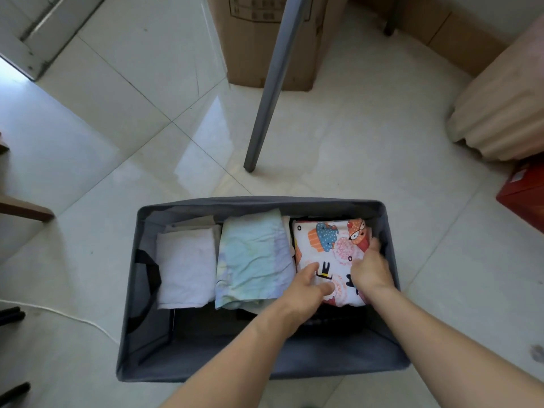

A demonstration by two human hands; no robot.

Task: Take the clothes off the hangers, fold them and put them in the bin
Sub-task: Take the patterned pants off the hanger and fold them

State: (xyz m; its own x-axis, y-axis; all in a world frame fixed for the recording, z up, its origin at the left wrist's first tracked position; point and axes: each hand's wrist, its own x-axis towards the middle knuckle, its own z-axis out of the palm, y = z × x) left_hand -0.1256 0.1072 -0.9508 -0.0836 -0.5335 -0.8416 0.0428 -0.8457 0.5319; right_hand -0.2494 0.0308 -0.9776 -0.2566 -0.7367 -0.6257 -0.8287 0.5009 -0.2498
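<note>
A grey fabric bin stands on the tiled floor below me. Inside lie three folded garments side by side: a white one at the left, a pale blue-green one in the middle, and a white one printed with colourful cupcakes at the right. Both my hands reach into the bin onto the cupcake garment. My left hand presses on its near left part with fingers spread. My right hand lies on its right side, fingertips tucked down between the cloth and the bin wall.
A grey metal leg stands on the floor just beyond the bin, with a cardboard box behind it. A beige ribbed object and a red box sit at the right. A white cord runs along the floor at the left.
</note>
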